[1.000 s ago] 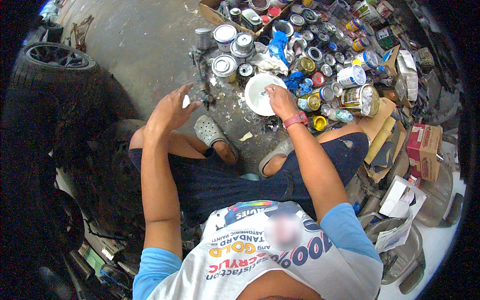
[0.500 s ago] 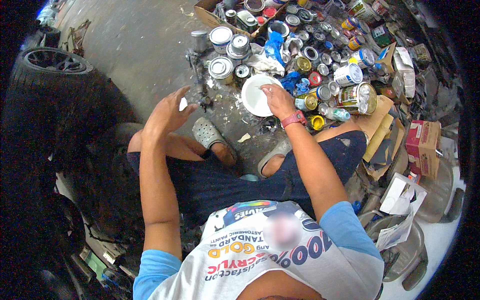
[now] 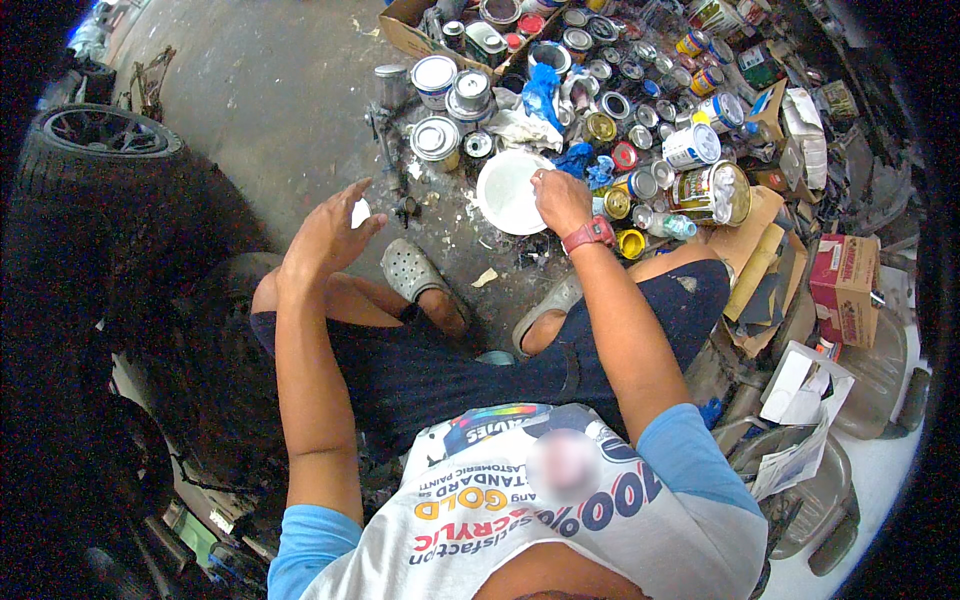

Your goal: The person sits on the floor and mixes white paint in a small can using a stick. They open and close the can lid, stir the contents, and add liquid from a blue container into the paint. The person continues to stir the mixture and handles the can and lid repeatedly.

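Note:
A shallow white round dish, perhaps a lid, is over the floor in front of my feet. My right hand, with a red watch on its wrist, has its fingers closed at the dish's right rim. To the left, above my left knee, my left hand is raised, its thumb apart from its fingers. Between them shows a small white piece; its kind I cannot make out. Just beyond the dish stand a silver-lidded paint can and crumpled blue cloth.
Many paint cans and jars crowd the far right, with a cardboard box behind. An open yellow paint can stands near my right knee. A tyre lies at left. Flattened cardboard and a red-brown carton are at right.
The fingers of my right hand have drawn back from over the dish to its rim. My left hand keeps nearly the same pose. The whole view has shifted slightly.

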